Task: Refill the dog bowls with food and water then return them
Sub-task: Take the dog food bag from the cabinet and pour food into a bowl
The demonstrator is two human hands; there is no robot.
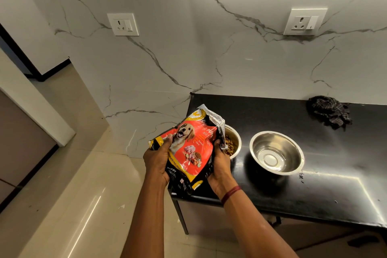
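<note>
Food: kibble lies in the food bowl, partly hidden behind my bag
Water: second bowl beside it on the counter; contents I cannot tell
Left to do: returning both bowls
Left hand: fingers curled round the bag's lower side
Right hand: grips the opposite side, bag's open top above the food bowl
</note>
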